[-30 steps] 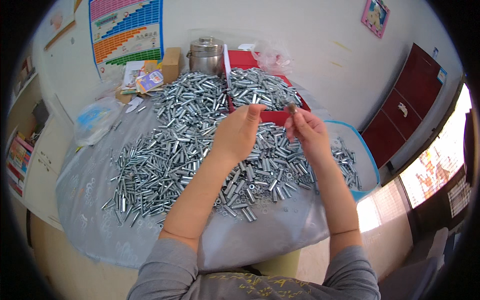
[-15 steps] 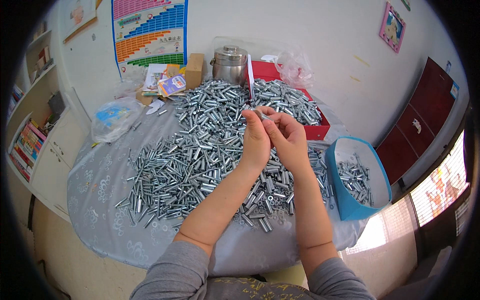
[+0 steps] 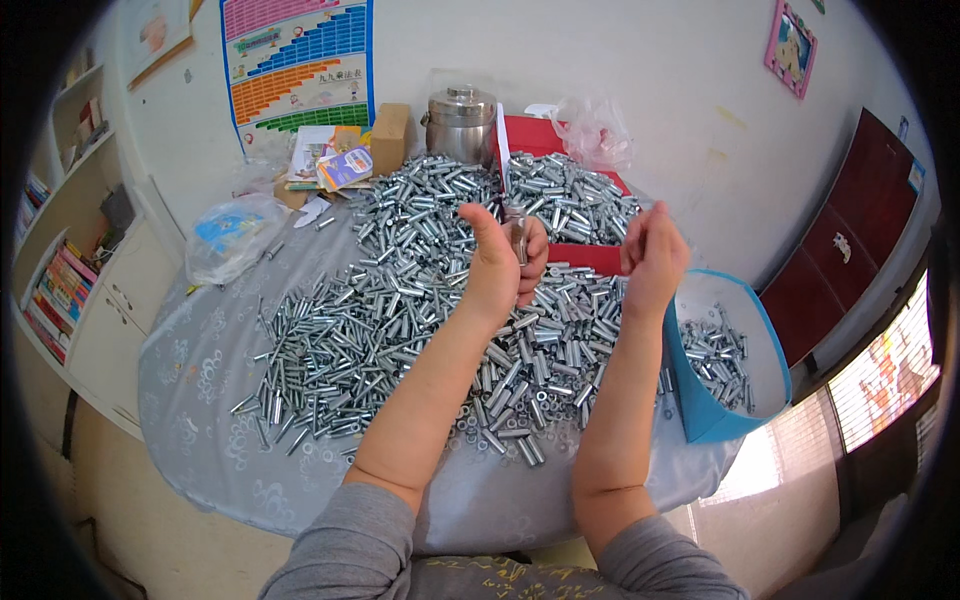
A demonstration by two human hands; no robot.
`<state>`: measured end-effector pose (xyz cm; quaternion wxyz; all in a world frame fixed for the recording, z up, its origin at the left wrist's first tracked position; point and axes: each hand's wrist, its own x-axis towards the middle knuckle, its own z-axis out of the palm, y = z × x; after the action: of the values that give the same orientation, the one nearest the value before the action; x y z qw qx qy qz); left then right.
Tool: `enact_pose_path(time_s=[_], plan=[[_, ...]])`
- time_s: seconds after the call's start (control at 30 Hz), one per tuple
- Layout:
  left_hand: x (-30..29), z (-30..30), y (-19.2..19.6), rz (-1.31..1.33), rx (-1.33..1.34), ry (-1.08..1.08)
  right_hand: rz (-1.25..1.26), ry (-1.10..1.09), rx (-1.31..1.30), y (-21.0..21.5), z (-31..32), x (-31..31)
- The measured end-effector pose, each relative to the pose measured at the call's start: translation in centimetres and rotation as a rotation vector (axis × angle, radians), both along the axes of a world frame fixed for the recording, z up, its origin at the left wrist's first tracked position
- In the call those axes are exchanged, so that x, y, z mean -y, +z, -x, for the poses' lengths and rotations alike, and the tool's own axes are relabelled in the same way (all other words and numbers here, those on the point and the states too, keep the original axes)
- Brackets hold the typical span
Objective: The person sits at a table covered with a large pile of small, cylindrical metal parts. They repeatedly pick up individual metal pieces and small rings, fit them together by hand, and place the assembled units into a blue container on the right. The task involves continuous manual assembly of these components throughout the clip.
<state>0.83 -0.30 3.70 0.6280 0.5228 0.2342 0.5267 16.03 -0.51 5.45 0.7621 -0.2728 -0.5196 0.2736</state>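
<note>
My left hand (image 3: 495,262) is raised over the heap with its thumb up. Its curled fingers close round a short metal sleeve (image 3: 520,240). My right hand (image 3: 655,258) is apart from it, farther right, near the blue bin's far left corner. Its fingers are bent and pressed together; whatever they hold, if anything, is hidden. Beneath both hands spreads a large heap of silvery metal sleeves and bolts (image 3: 400,320), with small nuts or rings along its near edge. More sleeves fill a red box (image 3: 590,258) behind my hands.
A blue fabric bin (image 3: 715,430) at the right holds some bolts. At the back stand a steel pot (image 3: 460,125), a brown carton (image 3: 390,138) and booklets (image 3: 330,160). Plastic bags lie at the left (image 3: 232,240) and over the red box. A grey cloth (image 3: 200,420) covers the table.
My hands were together over the heap and have parted. The right hand has moved right toward the blue bin; the left has stayed nearly in place, its fingers round the metal sleeve.
</note>
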Motion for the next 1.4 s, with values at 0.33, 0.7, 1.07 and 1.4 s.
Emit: enact_pose_path(time_s=[0.33, 0.7, 1.07, 1.4], plan=[[-0.4, 0.4, -1.1, -0.427, -0.748, 0.627, 0.106, -0.069, 0.445, -0.5, 0.7, -0.9], [0.0, 0.9, -0.5, -0.666, -1.000, 0.759, 0.301, 0.040, 0.877, -0.7, 2.3, -0.1], [0.0, 0.7, -0.6, -0.649, -1.023, 0.710, 0.364, 0.056, 0.948, -0.2, 1.6, 0.4], [-0.6, 1.0, -0.9, -0.635, -1.102, 0.736, 0.425, 0.282, 0.650, 0.0, 2.0, 1.2]])
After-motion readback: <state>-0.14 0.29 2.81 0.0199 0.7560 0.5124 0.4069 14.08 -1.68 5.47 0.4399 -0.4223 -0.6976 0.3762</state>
